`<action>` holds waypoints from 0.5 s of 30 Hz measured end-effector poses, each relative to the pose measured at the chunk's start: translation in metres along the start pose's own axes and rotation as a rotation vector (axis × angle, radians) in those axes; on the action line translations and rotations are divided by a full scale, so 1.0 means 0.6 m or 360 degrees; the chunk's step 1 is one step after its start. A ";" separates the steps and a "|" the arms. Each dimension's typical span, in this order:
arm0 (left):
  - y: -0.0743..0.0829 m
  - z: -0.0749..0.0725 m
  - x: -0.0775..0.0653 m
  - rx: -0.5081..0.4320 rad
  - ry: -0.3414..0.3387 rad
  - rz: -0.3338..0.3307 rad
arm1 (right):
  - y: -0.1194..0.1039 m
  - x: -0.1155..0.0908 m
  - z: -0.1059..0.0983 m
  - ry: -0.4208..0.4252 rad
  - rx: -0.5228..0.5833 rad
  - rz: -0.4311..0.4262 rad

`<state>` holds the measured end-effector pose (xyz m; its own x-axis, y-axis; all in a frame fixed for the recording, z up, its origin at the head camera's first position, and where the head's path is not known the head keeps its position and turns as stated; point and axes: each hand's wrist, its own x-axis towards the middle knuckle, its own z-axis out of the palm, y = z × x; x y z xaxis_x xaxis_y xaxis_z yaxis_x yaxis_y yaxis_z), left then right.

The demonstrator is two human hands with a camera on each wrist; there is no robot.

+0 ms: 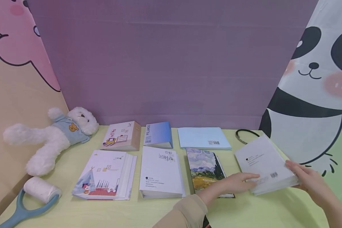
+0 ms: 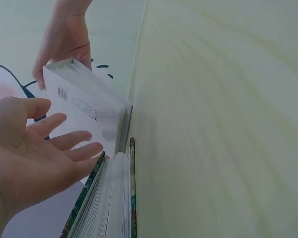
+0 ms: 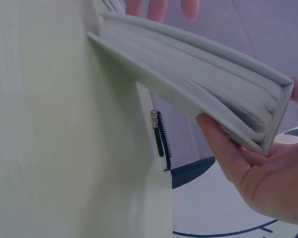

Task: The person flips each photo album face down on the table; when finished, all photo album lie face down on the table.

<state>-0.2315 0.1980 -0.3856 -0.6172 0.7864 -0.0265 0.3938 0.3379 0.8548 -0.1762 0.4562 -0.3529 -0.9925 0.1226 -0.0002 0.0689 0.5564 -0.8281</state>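
A thick white photo album [image 1: 265, 161] with small print and a barcode is tilted at the table's right side. My right hand [image 1: 310, 179] grips it by its right edge, thumb on the cover and fingers beneath, as the right wrist view shows. That edge is raised off the table, and its pages [image 3: 188, 74] show between the covers. My left hand [image 2: 44, 148] has its fingers spread beside the album's near left corner; whether they touch it I cannot tell. Under the left forearm lies a photo album with a painted landscape cover [image 1: 203, 164], partly hidden.
Several more albums lie in two rows, among them a white one [image 1: 161, 171], a tent-picture one [image 1: 102, 175] and a light blue one [image 1: 203, 137]. A black headband [image 1: 237, 137] lies behind the held album. At left are a plush toy [image 1: 71, 126] and a lint roller [image 1: 41, 190].
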 end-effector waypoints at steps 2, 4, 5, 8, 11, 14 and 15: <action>-0.001 -0.001 0.000 -0.0001 -0.0004 -0.0016 | 0.004 0.002 0.000 -0.0024 0.0015 0.0029; -0.003 -0.004 -0.001 0.0002 -0.0024 -0.0030 | 0.008 0.004 -0.001 -0.0063 0.0029 0.0046; -0.004 -0.005 -0.002 0.0000 -0.0046 -0.0030 | 0.011 0.006 -0.002 -0.0080 0.0041 0.0051; -0.006 -0.008 -0.003 -0.0009 -0.0096 -0.0039 | 0.019 0.009 -0.003 -0.0131 0.0086 0.0061; -0.008 -0.009 -0.004 0.0033 -0.0115 -0.0052 | 0.028 0.012 -0.003 -0.0160 0.0164 0.0118; -0.011 -0.008 -0.004 0.0102 -0.0107 -0.0075 | 0.038 0.015 -0.002 -0.0186 0.0231 0.0189; -0.012 -0.007 -0.004 0.0125 -0.0102 -0.0082 | 0.040 0.016 -0.002 -0.0187 0.0247 0.0209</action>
<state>-0.2355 0.1914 -0.3895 -0.5941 0.7976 -0.1045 0.4164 0.4162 0.8083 -0.1839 0.4716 -0.3725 -0.9816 0.0843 -0.1715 0.1911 0.4077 -0.8929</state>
